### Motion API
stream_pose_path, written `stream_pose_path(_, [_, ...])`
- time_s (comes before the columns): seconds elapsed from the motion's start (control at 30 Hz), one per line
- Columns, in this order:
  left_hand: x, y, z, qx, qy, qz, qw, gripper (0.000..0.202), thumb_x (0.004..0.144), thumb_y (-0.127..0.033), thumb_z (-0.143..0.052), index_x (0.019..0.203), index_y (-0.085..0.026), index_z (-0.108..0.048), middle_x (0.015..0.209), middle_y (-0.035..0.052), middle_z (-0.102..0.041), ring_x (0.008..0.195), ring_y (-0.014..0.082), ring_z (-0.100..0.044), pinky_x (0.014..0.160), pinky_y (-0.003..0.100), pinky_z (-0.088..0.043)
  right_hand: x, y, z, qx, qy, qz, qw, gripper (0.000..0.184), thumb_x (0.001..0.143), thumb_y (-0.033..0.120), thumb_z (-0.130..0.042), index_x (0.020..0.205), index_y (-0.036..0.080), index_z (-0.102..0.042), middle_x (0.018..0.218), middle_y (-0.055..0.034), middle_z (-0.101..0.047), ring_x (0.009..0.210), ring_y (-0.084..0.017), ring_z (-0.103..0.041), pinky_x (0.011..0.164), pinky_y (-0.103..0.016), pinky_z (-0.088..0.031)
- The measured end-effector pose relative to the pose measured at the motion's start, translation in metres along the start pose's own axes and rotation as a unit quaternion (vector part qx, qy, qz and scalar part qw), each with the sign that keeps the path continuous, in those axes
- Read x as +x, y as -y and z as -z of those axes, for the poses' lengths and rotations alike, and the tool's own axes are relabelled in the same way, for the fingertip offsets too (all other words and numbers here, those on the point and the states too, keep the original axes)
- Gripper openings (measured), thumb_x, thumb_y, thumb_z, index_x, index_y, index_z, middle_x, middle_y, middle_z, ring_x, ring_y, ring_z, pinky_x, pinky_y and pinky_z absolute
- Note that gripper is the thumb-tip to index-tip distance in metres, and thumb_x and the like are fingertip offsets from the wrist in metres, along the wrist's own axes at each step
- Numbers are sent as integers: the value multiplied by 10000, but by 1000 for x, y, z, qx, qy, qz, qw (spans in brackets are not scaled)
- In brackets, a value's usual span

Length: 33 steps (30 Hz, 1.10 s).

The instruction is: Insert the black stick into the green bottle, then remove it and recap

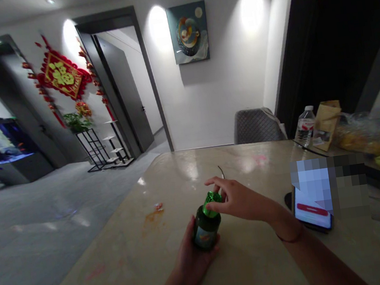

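Note:
A dark green glass bottle with a pale label stands tilted over the table in front of me. Shiny green foil wraps its neck and top. My left hand is closed around the lower body of the bottle. At the neck, the thumb and fingers of my right hand close on the foil, while the index finger reaches over the top. Part of the bottle's mouth is hidden by these fingers. Just behind my right hand a thin dark cord with a pale piece lies on the table.
On the right, a lit phone leans on a dark stand. Beyond it are a water bottle, a paper bag and plastic-wrapped food. A crumpled scrap and brown stain lie left on the table. A grey chair stands behind.

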State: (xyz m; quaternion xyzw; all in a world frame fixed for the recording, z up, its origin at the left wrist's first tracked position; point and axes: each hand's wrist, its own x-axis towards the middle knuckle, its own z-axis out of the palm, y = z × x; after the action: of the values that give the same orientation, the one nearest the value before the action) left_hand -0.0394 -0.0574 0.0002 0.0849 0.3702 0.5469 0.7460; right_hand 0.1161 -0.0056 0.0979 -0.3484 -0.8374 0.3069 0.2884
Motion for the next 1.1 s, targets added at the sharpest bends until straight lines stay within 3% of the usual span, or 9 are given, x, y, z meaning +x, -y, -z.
stream_pose_path(0.13, [0,0,0,-5,-6,4,1000,331,810,-418,-476,1017,-160,-503,735,59,-632,540,171,-598,457,248,-444,-1,0,2,5,14,34,999,478,692,222,-611,1152,196,-483,904,-33,-583,726,-113,-526,675,-238,-412])
stream_pose_path(0.27, [0,1,0,-13,-18,2,1000,329,808,-398,-492,1033,-158,-507,757,62,-635,566,162,-603,506,260,-466,-2,1,1,15,10,31,999,462,694,290,-624,1119,178,-478,991,-67,-579,885,-155,-533,790,-286,-407])
stream_pose_path(0.4, [-1,1,-1,-16,-26,7,1000,363,797,-405,-508,1062,-157,-502,755,58,-634,565,160,-601,523,270,-475,0,-1,-1,3,-17,-5,1000,441,689,379,-632,1052,165,-500,871,-49,-592,755,-141,-549,685,-268,-425])
stream_pose_path(0.53, [0,0,0,-20,-15,13,1000,357,807,-405,-489,1064,-157,-500,745,57,-634,554,156,-600,518,265,-472,-2,0,4,17,11,7,1000,431,666,286,-656,1064,186,-523,908,-35,-602,645,-98,-539,580,-220,-419])
stream_pose_path(0.7, [0,0,0,-10,-22,10,1000,374,794,-415,-505,1063,-156,-495,727,56,-634,546,167,-602,511,273,-472,-6,1,7,22,38,13,999,689,676,340,-649,1288,199,-364,1142,-98,-536,624,-78,-535,580,-221,-423])
stream_pose_path(0.8, [-1,0,0,-16,-29,11,999,365,796,-406,-508,1066,-161,-492,744,54,-634,556,160,-601,528,274,-478,-4,0,3,-17,-1,-13,1000,635,696,424,-617,1247,178,-423,1026,-88,-581,628,-96,-528,579,-228,-398])
stream_pose_path(0.9, [-2,0,-3,-21,-33,17,999,348,802,-403,-501,1057,-167,-500,746,51,-631,555,154,-596,524,269,-476,-2,0,2,-36,-1,-4,999,514,706,352,-615,1175,180,-497,897,-53,-607,628,-101,-521,595,-229,-385])
stream_pose_path(1.0, [-3,0,-5,-36,-34,5,999,317,800,-372,-517,1046,-172,-512,771,52,-633,577,145,-598,548,266,-483,-3,1,4,-10,24,30,999,569,686,284,-633,1220,195,-458,958,-53,-597,621,-87,-513,611,-227,-395])
stream_pose_path(1.1, [-3,0,-7,-46,-39,-5,998,312,788,-350,-542,1048,-179,-516,785,49,-636,591,137,-599,569,265,-489,-4,1,5,9,16,23,1000,633,690,347,-633,1260,191,-408,1042,-78,-570,648,-92,-513,624,-232,-403])
